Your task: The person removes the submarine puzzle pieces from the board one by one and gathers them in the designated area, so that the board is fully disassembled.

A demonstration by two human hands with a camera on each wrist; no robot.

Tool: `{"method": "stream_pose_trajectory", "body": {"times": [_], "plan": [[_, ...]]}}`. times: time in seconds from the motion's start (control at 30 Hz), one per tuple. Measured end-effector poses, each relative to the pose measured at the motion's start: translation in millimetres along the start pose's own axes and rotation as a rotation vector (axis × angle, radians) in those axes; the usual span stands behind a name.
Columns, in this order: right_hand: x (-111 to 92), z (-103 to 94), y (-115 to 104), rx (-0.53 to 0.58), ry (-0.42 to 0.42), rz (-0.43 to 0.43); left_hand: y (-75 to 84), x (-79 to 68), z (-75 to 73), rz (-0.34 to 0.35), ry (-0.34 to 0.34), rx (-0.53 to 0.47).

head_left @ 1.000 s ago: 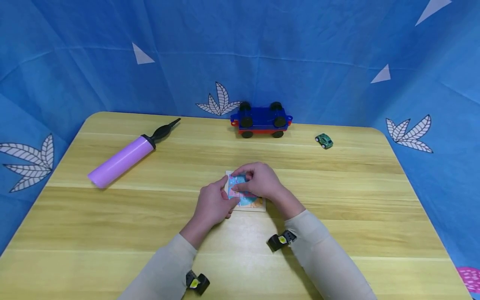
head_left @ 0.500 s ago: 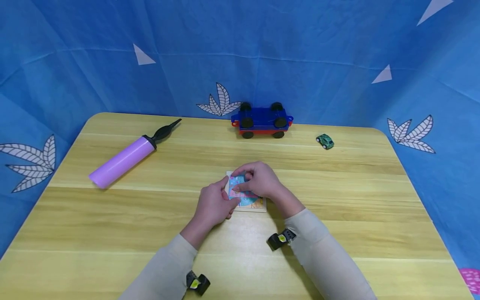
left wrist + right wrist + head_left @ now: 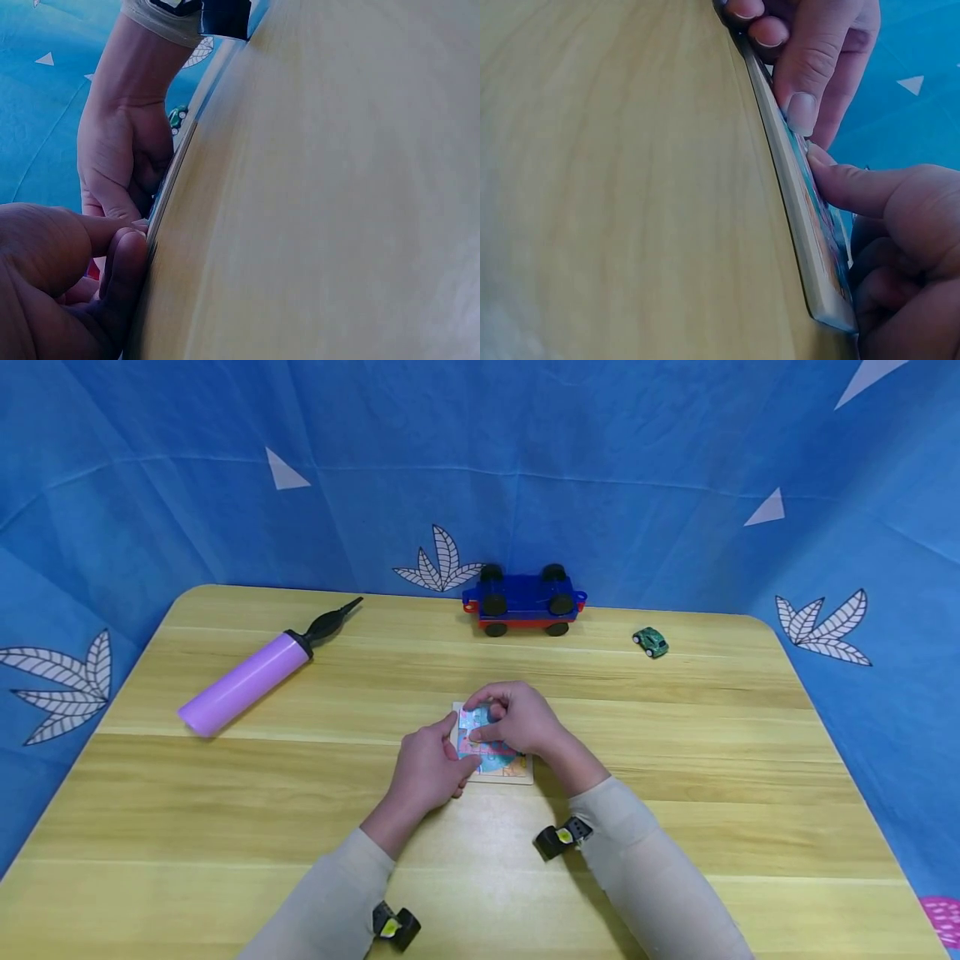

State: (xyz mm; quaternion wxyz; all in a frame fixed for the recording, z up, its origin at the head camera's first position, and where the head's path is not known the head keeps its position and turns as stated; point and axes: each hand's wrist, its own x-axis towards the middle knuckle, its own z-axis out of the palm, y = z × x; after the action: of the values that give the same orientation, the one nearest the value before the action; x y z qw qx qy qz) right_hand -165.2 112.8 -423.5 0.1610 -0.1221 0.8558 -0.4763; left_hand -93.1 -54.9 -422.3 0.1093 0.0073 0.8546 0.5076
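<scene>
Pinched along its left side by the left hand (image 3: 427, 766), probably for steadiness, the flat, pale-wood-framed, multicoloured picture puzzle (image 3: 497, 764) lies on the yellowish wood-grain table (image 3: 675, 760); the right hand (image 3: 522, 720) touches its face (from this far off, I can't tell whether it grasps anything).

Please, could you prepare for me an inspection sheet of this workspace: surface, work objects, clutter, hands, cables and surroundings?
Surface: table, pale wood grain, some glare near the front.
Work objects: small picture puzzle, partly covered by the hands; completeness cannot be told.
Clutter: purple pump lying at left; blue wagon upturned on red wagon at the back; green car to their right.
Left hand: holds the puzzle's left edge, thumb on its face.
Right hand: thumb and forefinger at the puzzle; whether they pinch a piece is unclear.
Cables: nothing seen.
Surroundings: blue cloth with leaf and triangle prints.
</scene>
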Motion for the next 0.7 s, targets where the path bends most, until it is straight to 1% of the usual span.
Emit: {"method": "stream_pose_trajectory", "body": {"times": [0.2,0.43,0.57,0.7], "plan": [[-0.7,-2.0,0.7,0.073,-0.013,0.002,0.1,0.0,0.1,-0.007,-0.002,0.009],[0.4,-5.8,4.4,0.167,-0.068,0.003,0.4,1.1,0.5,-0.022,0.002,0.027],[1.6,-7.4,6.5,0.19,-0.094,-0.011,1.1,1.0,0.5,-0.029,0.001,0.033],[1.1,-8.0,6.3,0.185,-0.097,-0.007,1.4,1.2,0.4,-0.029,0.002,0.033]]}}
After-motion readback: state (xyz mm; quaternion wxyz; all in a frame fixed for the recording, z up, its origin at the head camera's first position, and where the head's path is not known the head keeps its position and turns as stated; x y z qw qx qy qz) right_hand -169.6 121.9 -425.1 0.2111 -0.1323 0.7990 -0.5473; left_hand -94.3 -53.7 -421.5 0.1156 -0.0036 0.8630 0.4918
